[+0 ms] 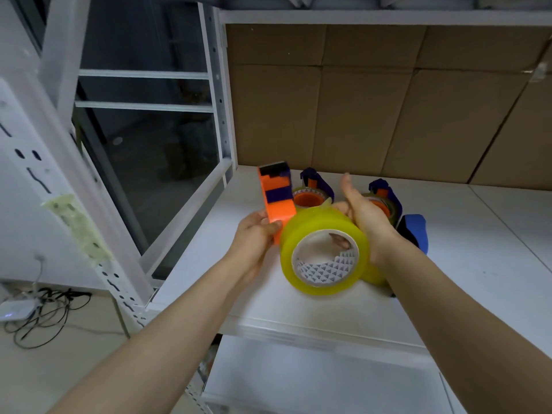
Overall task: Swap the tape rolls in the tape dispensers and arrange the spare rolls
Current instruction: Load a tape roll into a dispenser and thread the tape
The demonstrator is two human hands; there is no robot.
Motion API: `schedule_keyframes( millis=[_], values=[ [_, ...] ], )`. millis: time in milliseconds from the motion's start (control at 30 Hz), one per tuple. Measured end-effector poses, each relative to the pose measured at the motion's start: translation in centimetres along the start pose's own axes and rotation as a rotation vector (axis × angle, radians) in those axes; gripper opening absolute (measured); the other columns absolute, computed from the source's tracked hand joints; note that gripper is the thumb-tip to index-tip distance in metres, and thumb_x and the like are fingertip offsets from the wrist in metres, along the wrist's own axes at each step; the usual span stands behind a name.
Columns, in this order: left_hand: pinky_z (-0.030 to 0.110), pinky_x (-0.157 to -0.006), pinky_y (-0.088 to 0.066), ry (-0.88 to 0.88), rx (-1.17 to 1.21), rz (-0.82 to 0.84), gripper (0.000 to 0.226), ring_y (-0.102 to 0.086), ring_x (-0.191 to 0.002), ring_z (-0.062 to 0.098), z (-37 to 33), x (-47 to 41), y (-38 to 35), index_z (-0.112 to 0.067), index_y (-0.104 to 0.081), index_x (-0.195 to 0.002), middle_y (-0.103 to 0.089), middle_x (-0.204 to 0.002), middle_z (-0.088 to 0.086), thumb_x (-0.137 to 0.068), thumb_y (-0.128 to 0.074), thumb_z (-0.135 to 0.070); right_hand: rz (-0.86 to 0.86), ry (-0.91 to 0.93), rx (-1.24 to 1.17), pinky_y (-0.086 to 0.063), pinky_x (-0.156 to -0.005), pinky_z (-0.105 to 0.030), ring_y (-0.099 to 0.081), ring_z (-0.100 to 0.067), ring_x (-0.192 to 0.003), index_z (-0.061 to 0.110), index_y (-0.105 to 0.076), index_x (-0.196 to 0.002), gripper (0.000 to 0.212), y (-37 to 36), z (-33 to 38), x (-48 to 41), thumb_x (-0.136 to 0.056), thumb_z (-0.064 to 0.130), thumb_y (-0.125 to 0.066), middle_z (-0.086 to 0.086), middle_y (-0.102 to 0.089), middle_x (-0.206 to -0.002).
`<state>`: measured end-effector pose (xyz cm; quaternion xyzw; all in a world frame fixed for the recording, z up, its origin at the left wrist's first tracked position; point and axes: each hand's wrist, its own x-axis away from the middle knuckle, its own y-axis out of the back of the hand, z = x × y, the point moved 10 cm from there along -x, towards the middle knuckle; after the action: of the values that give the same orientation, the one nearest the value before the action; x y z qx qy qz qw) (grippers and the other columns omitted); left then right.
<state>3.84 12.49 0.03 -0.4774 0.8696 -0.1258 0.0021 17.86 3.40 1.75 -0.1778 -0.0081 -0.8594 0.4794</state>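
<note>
White shelving (pixel 298 309) with cardboard boxes (pixel 373 100) behind is where we are working, and we are going from left to right. Our left hand (pixel 257 231) is closing its fingers around the orange dispenser (pixel 276 192), which we are holding up above the shelf. Beside it we are pressing a yellowish tape roll (pixel 324 249), and our right hand (pixel 363 213) is lying flat and wide against the far side of that roll, so it is pushing more than gripping. We judge that we are in the middle of fitting or removing this roll; which one we cannot tell. Counting, we are seeing three dispensers with rolls: the held one and two blue ones (pixel 313 189) (pixel 385 198) on the shelf behind. One blue object (pixel 415 231) is partly hidden, maybe a fourth dispenser. More yellow (pixel 376 276) is showing under our right wrist, perhaps a spare roll. So the swapping seems unfinished, and arranging the spares is still waiting.
</note>
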Motion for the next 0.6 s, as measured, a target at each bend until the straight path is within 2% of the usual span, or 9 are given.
schedule_keyframes(
  millis=[100, 200, 267, 300, 333, 400, 467, 533, 600],
  values=[
    [0.036, -0.082, -0.051, 0.014, 0.12, 0.077, 0.024, -0.061, -0.081, 0.026, 0.2, 1.0, -1.3, -0.002, -0.062, -0.105, -0.066, -0.089, 0.014, -0.092, -0.043, -0.004, -0.047, 0.038, 0.063, -0.038, -0.041, -0.022, -0.043, -0.014, -0.031, 0.018, -0.059, -0.038, 0.064, -0.2, 0.9, -0.6, -0.087, 0.058, -0.05, 0.001, -0.049, -0.037],
    [0.037, -0.086, -0.05, 0.017, 0.213, 0.177, 0.024, -0.063, -0.086, 0.023, 0.0, 1.4, -1.8, -0.011, -0.067, -0.095, -0.068, -0.087, 0.008, -0.092, -0.046, -0.023, -0.127, 0.035, 0.085, -0.038, -0.04, -0.022, -0.044, -0.018, -0.035, 0.012, -0.068, -0.06, 0.053, 0.1, 1.5, -0.8, -0.085, 0.057, -0.053, -0.006, -0.053, -0.046],
    [0.035, -0.09, -0.05, -0.03, 0.124, 0.308, 0.026, -0.065, -0.092, 0.02, -0.6, 1.9, -2.5, -0.012, -0.067, -0.103, -0.07, -0.095, 0.005, -0.082, -0.061, -0.026, -0.204, 0.057, 0.112, -0.041, -0.04, -0.022, -0.047, -0.019, -0.036, 0.008, -0.069, -0.074, 0.049, 0.5, 2.0, -0.8, -0.086, 0.053, -0.054, -0.01, -0.056, -0.053],
    [0.034, -0.09, -0.05, -0.044, 0.075, 0.341, 0.036, -0.065, -0.095, 0.02, -0.7, 2.1, -2.6, -0.01, -0.064, -0.108, -0.07, -0.099, 0.006, -0.074, -0.067, -0.022, -0.231, 0.078, 0.128, -0.043, -0.041, -0.023, -0.049, -0.02, -0.036, 0.008, -0.068, -0.073, 0.048, 0.5, 2.2, -0.9, -0.087, 0.052, -0.053, -0.011, -0.057, -0.055],
    [0.034, -0.09, -0.051, -0.058, 0.036, 0.328, 0.042, -0.065, -0.095, 0.021, -0.7, 2.1, -2.5, -0.01, -0.064, -0.109, -0.07, -0.099, 0.007, -0.068, -0.07, -0.017, -0.249, 0.104, 0.138, -0.045, -0.044, -0.024, -0.05, -0.021, -0.037, 0.009, -0.067, -0.068, 0.048, 0.4, 2.5, -0.9, -0.088, 0.05, -0.051, -0.011, -0.059, -0.054],
    [0.033, -0.083, -0.054, -0.1, 0.027, 0.155, 0.038, -0.066, -0.086, 0.021, -1.1, 1.8, -1.0, -0.012, -0.066, -0.099, -0.071, -0.089, 0.005, -0.062, -0.072, -0.004, -0.303, 0.195, 0.15, -0.05, -0.054, -0.029, -0.056, -0.021, -0.044, 0.012, -0.064, -0.061, 0.05, 0.4, 3.2, -0.9, -0.092, 0.047, -0.046, -0.006, -0.061, -0.049],
    [0.033, -0.08, -0.056, -0.141, 0.022, -0.001, 0.039, -0.067, -0.084, 0.02, -1.8, 1.8, 0.3, -0.018, -0.063, -0.095, -0.071, -0.087, 0.002, -0.061, -0.075, -0.002, -0.415, 0.362, 0.181, -0.047, -0.066, -0.032, -0.057, -0.018, -0.058, 0.018, -0.059, -0.062, 0.045, 0.9, 4.5, 0.0, -0.095, 0.044, -0.041, 0.001, -0.061, -0.056],
    [0.032, -0.079, -0.056, -0.193, -0.099, -0.098, 0.053, -0.066, -0.088, 0.015, -2.3, 1.8, 1.0, -0.021, -0.056, -0.103, -0.067, -0.096, 0.0, -0.058, -0.081, -0.006, -0.498, 0.467, 0.148, -0.04, -0.068, -0.032, -0.05, -0.014, -0.063, 0.021, -0.053, -0.066, 0.036, 1.5, 4.8, 1.7, -0.094, 0.042, -0.043, 0.003, -0.054, -0.065],
    [0.028, -0.077, -0.054, -0.246, -0.204, -0.178, 0.063, -0.063, -0.091, 0.011, -2.8, 2.1, 1.8, -0.023, -0.049, -0.111, -0.063, -0.101, -0.002, -0.062, -0.082, -0.002, -0.41, 0.433, 0.108, -0.039, -0.064, -0.03, -0.049, -0.013, -0.062, 0.018, -0.056, -0.072, 0.032, 0.6, 3.2, 2.6, -0.09, 0.044, -0.052, 0.0, -0.055, -0.068]
  ],
)
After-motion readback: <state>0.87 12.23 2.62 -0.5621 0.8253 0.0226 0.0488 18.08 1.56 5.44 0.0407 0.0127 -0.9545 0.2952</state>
